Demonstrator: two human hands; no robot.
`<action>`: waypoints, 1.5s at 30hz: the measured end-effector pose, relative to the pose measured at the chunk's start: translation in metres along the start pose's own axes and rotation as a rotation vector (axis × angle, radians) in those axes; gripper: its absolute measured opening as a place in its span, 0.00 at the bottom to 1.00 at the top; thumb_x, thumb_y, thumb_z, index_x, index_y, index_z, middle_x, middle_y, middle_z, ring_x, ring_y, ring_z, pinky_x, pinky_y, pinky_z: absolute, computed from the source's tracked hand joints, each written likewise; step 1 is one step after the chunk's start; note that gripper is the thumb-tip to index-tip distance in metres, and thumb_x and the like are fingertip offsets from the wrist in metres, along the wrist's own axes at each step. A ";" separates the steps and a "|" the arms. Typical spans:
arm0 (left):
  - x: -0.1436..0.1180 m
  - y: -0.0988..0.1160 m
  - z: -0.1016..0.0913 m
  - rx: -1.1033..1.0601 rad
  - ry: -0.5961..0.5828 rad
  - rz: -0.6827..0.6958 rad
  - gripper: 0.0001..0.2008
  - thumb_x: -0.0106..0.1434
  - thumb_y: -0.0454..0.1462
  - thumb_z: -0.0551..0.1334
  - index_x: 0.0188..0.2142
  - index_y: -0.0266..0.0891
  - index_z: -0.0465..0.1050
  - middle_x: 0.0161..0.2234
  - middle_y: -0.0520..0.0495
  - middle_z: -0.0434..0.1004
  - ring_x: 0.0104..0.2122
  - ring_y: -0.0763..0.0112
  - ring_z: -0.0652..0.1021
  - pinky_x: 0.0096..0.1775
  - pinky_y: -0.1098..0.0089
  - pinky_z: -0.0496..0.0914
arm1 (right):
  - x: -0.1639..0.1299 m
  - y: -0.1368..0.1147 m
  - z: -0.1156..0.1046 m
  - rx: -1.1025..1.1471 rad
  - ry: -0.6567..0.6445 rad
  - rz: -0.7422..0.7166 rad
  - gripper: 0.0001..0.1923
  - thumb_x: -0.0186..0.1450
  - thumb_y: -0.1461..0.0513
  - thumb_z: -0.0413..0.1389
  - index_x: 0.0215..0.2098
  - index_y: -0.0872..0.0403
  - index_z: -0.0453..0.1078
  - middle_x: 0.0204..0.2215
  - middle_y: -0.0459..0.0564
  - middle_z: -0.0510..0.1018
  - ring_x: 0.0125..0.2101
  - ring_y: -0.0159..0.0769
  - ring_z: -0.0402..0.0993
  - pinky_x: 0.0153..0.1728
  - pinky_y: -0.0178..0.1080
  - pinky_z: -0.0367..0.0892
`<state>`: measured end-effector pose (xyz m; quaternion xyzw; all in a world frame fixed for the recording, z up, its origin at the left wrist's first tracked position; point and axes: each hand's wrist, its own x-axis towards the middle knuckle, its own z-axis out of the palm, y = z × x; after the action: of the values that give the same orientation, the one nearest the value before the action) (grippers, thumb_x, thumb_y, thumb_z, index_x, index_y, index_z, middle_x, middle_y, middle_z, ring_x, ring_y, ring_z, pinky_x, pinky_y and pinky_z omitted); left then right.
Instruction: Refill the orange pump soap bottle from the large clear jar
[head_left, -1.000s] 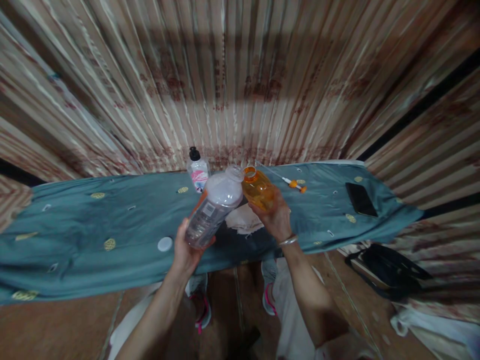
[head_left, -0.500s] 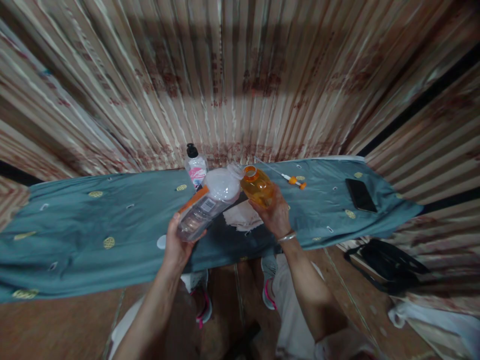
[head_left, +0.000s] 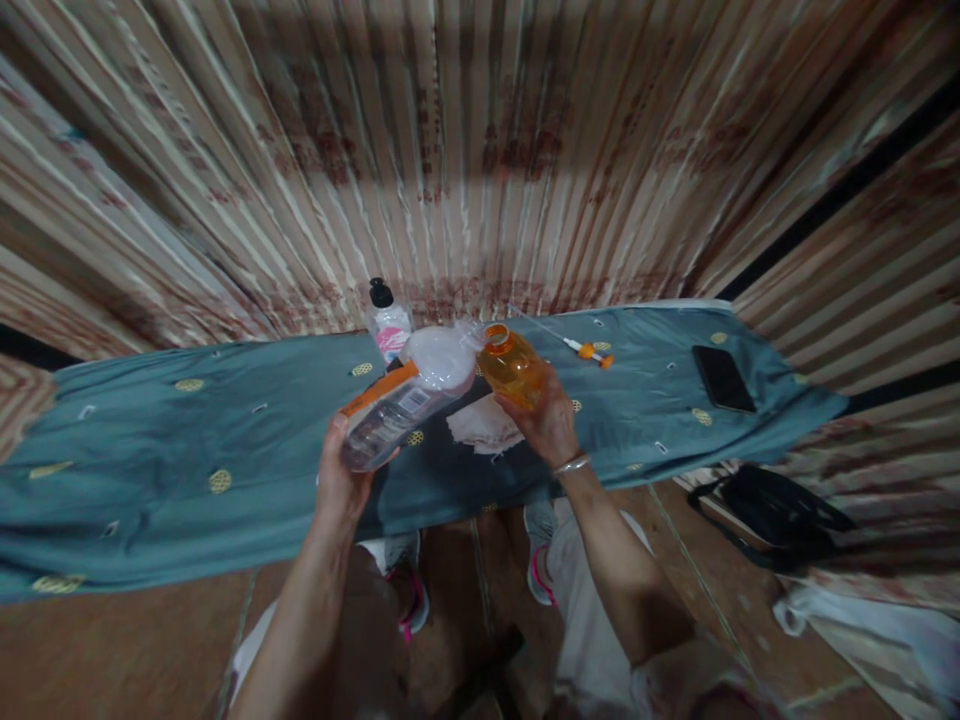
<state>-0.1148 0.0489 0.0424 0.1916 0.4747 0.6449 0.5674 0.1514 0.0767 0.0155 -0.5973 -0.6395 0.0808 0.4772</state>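
Observation:
My left hand [head_left: 346, 470] is wrapped round the lower end of a large clear plastic bottle [head_left: 390, 420] with an orange label. The bottle is tilted, its neck up and to the right, and whitish froth or cloudy liquid fills its shoulder. My right hand [head_left: 550, 418] grips an orange see-through bottle [head_left: 517, 370], uncapped, leaning left. The two bottle mouths are close together; I cannot tell whether they touch. Below them on the cloth lies a crumpled pale tissue [head_left: 484, 425]. A clear pump bottle [head_left: 391, 325] with a black top stands behind.
A teal patterned cloth [head_left: 262, 440] covers the narrow table. On its right side lie a syringe with orange parts [head_left: 589, 352] and a black phone [head_left: 722, 378]. A black bag [head_left: 780, 515] rests low at the right. A pleated curtain [head_left: 480, 150] hangs behind.
The clear bottle has moved slightly left and is tipped flatter, its base shifted up and left. My right hand keeps the orange bottle near its mouth. The view has shifted slightly.

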 end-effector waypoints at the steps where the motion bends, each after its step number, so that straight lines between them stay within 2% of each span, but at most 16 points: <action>1: 0.000 0.001 0.001 0.007 0.002 0.013 0.19 0.55 0.49 0.67 0.41 0.39 0.76 0.38 0.46 0.82 0.30 0.65 0.81 0.26 0.68 0.77 | 0.000 0.000 0.000 0.000 -0.005 0.003 0.35 0.62 0.46 0.60 0.58 0.58 0.61 0.50 0.66 0.78 0.51 0.56 0.76 0.51 0.58 0.73; 6: 0.000 0.004 0.003 0.039 -0.002 0.093 0.23 0.50 0.51 0.69 0.40 0.39 0.75 0.37 0.47 0.81 0.30 0.66 0.80 0.24 0.70 0.76 | 0.001 -0.001 -0.002 -0.014 -0.014 0.006 0.34 0.63 0.44 0.57 0.58 0.57 0.62 0.51 0.65 0.77 0.51 0.55 0.76 0.51 0.57 0.73; 9: 0.002 0.007 0.002 0.048 -0.003 0.130 0.23 0.48 0.51 0.71 0.38 0.41 0.74 0.37 0.49 0.81 0.30 0.67 0.79 0.25 0.72 0.75 | 0.001 0.001 -0.001 -0.015 -0.023 0.011 0.35 0.62 0.46 0.60 0.59 0.58 0.61 0.52 0.66 0.77 0.52 0.56 0.76 0.52 0.57 0.72; 18: 0.004 0.013 0.000 0.072 -0.005 0.197 0.23 0.49 0.51 0.70 0.40 0.40 0.74 0.37 0.48 0.79 0.31 0.69 0.78 0.27 0.73 0.74 | 0.002 0.002 0.001 -0.009 -0.023 0.059 0.36 0.60 0.46 0.62 0.58 0.57 0.63 0.50 0.63 0.79 0.50 0.54 0.77 0.50 0.55 0.74; 26: 0.005 0.016 0.004 0.072 -0.002 0.218 0.25 0.48 0.51 0.71 0.42 0.41 0.74 0.40 0.48 0.79 0.33 0.69 0.78 0.27 0.74 0.74 | 0.006 -0.002 0.003 0.017 -0.018 0.069 0.37 0.59 0.45 0.63 0.58 0.57 0.63 0.49 0.62 0.80 0.49 0.52 0.78 0.49 0.53 0.74; 32: 0.005 0.016 0.011 0.066 -0.026 0.227 0.23 0.51 0.51 0.69 0.43 0.41 0.74 0.41 0.47 0.79 0.34 0.68 0.79 0.28 0.74 0.75 | 0.009 -0.009 0.004 0.064 -0.006 0.078 0.35 0.58 0.47 0.65 0.56 0.55 0.64 0.49 0.59 0.80 0.48 0.49 0.79 0.49 0.50 0.75; 45: 0.005 0.013 0.014 0.105 -0.021 0.211 0.28 0.48 0.52 0.70 0.45 0.41 0.73 0.42 0.45 0.80 0.34 0.65 0.80 0.27 0.72 0.75 | 0.008 -0.007 0.007 0.134 -0.022 0.126 0.34 0.55 0.53 0.68 0.56 0.54 0.64 0.48 0.56 0.81 0.47 0.48 0.80 0.48 0.48 0.76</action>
<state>-0.1123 0.0608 0.0587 0.2768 0.4790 0.6732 0.4907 0.1430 0.0844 0.0204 -0.6022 -0.5990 0.1597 0.5030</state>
